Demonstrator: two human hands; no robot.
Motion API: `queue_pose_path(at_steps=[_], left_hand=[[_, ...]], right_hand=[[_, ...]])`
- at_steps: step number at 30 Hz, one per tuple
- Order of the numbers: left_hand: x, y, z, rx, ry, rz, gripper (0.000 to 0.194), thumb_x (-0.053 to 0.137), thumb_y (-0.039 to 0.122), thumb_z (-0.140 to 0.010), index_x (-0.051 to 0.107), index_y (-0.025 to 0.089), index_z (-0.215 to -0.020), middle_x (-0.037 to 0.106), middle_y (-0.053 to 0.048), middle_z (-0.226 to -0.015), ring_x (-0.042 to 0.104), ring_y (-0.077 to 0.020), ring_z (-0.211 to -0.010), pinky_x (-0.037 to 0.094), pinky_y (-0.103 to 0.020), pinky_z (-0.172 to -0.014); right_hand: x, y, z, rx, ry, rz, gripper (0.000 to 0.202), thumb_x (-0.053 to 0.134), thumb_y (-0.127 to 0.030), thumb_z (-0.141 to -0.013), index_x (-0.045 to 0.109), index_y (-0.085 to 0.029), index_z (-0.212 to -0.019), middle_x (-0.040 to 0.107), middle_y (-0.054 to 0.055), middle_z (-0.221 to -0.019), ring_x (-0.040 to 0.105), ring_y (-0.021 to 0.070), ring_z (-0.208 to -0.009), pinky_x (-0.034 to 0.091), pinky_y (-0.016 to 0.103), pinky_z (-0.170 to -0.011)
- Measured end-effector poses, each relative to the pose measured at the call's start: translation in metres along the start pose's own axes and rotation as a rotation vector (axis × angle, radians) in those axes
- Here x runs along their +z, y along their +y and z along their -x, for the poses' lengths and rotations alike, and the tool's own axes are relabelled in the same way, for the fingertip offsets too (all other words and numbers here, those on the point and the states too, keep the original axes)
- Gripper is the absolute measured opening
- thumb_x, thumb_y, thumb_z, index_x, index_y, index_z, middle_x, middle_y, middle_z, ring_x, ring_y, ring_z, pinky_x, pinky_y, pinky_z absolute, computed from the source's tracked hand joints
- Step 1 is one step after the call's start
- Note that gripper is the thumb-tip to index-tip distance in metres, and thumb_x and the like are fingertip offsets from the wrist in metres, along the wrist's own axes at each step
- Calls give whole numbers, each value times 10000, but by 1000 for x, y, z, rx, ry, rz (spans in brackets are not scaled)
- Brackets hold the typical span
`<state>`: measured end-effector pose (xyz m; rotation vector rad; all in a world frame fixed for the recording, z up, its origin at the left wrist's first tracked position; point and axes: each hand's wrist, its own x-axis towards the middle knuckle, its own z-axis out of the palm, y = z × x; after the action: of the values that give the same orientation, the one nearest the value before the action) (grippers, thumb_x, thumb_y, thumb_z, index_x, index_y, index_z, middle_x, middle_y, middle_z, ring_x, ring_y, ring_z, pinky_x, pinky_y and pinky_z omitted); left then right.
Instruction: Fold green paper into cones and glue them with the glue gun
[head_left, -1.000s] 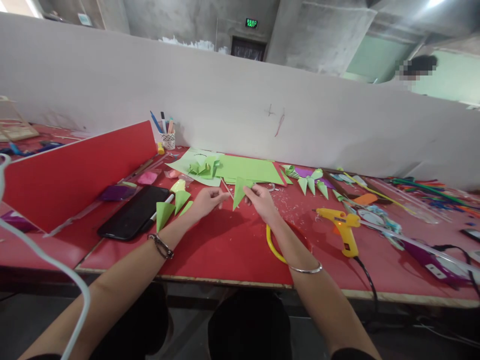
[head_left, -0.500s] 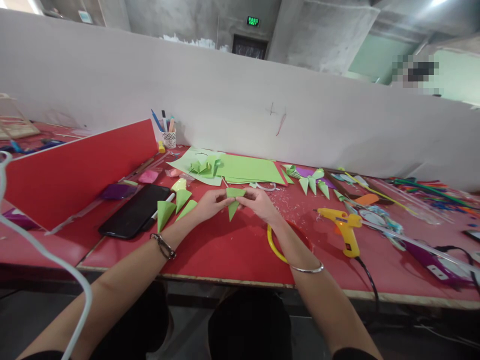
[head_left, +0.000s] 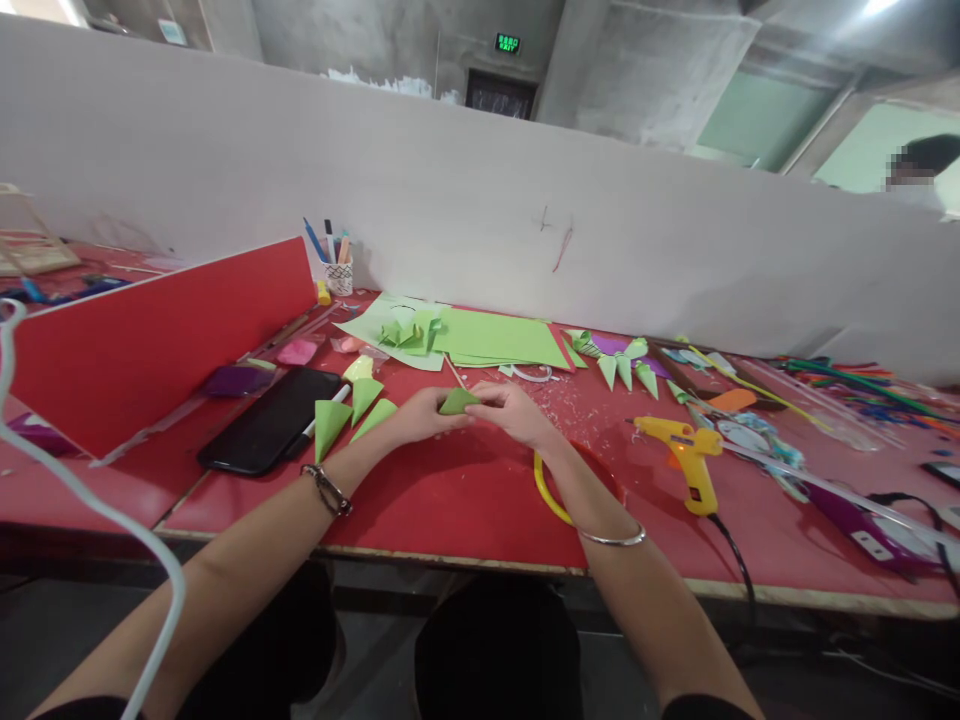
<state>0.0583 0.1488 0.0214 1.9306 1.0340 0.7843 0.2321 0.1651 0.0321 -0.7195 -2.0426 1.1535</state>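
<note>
Between my two hands, above the red tabletop, is a small piece of green folded paper [head_left: 459, 402]. My left hand [head_left: 424, 416] is closed on its left side, and my right hand [head_left: 513, 410] pinches its right corner. Beside my left wrist lie several green paper cones [head_left: 330, 428], close to a black phone [head_left: 271, 422] and a pen. Part of a yellow ring [head_left: 552, 492] shows under my right forearm.
A yellow glue gun [head_left: 684, 455] with a lit orange light lies to the right. Green paper sheets [head_left: 502, 338] and joined paper cones [head_left: 618, 366] are at the back. A red board [head_left: 172, 340] stands at left; a white cable [head_left: 97, 510] hangs in front.
The green paper has been turned in my fingers: its point hung down before, and now it lies flatter and looks shorter. A person beyond the partition has moved right.
</note>
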Motion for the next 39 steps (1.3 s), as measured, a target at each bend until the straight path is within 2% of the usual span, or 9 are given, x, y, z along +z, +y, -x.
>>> queue_pose_path(at_steps=[6, 12, 15, 19, 23, 27, 32, 36, 39], left_hand=[[-2, -2, -3, -61, 132, -109, 298, 585, 416, -667, 552, 126, -606, 445, 44, -493, 355, -69, -448, 271, -193, -429], [-1, -7, -2, 47, 35, -33, 238, 573, 343, -673, 596, 111, -719, 519, 24, -594, 430, -84, -520, 343, -197, -514], [-1, -6, 0, 94, 19, -76, 212, 553, 323, -684, 580, 115, -656, 504, 26, -566, 436, -89, -522, 335, -199, -522], [-3, -5, 0, 111, 59, -229, 128, 525, 218, -662, 531, 135, -565, 455, 38, -508, 406, -84, -495, 284, -195, -496], [-5, -7, -2, 88, 149, -342, 87, 500, 173, -656, 524, 140, -579, 433, 40, -502, 374, -83, -488, 248, -200, -483], [-5, -11, -3, 102, 239, -358, 88, 489, 185, -679, 536, 143, -618, 463, 32, -531, 412, -97, -529, 253, -195, -494], [-3, -14, -1, 96, 203, -415, 59, 528, 201, -677, 557, 155, -698, 546, 4, -605, 479, -126, -577, 281, -203, -521], [-2, -7, 2, 122, 174, -457, 107, 542, 240, -692, 568, 167, -766, 585, -28, -695, 503, -143, -622, 302, -216, -556], [-2, -2, 2, 113, 155, -378, 186, 509, 339, -723, 549, 158, -708, 519, 2, -602, 443, -120, -556, 291, -215, -537]], right_hand=[[4, -3, 1, 32, 139, -148, 344, 621, -346, -708, 587, -197, -1016, 625, 31, -940, 571, 144, -821, 460, 285, -745], [3, -4, 0, 62, 139, -115, 226, 559, -367, -740, 626, -195, -871, 639, 16, -848, 575, 138, -785, 460, 278, -735], [4, -4, 0, 50, 103, -126, 199, 567, -335, -727, 599, -194, -864, 624, 14, -849, 567, 136, -800, 452, 277, -746], [7, -4, 0, 3, 177, -143, 147, 579, -291, -709, 500, -206, -799, 553, -11, -790, 534, 113, -731, 443, 260, -701], [7, -8, 2, -87, 176, 24, 25, 508, -215, -740, 505, -204, -762, 521, 8, -856, 520, 123, -787, 441, 266, -711], [7, -16, 4, -190, 124, 272, 165, 449, -189, -775, 588, -206, -863, 503, 54, -1077, 485, 177, -1024, 386, 353, -903], [12, -16, 5, -197, 2, 431, 144, 510, -260, -782, 621, -188, -838, 451, 77, -1192, 438, 209, -1113, 324, 380, -988], [14, -11, 3, -191, 9, 443, 178, 500, -290, -811, 624, -165, -783, 451, 98, -1195, 441, 205, -1110, 319, 372, -992], [10, -9, 2, -176, 65, 395, 210, 462, -291, -840, 622, -178, -763, 482, 75, -1174, 450, 190, -1106, 316, 362, -989]])
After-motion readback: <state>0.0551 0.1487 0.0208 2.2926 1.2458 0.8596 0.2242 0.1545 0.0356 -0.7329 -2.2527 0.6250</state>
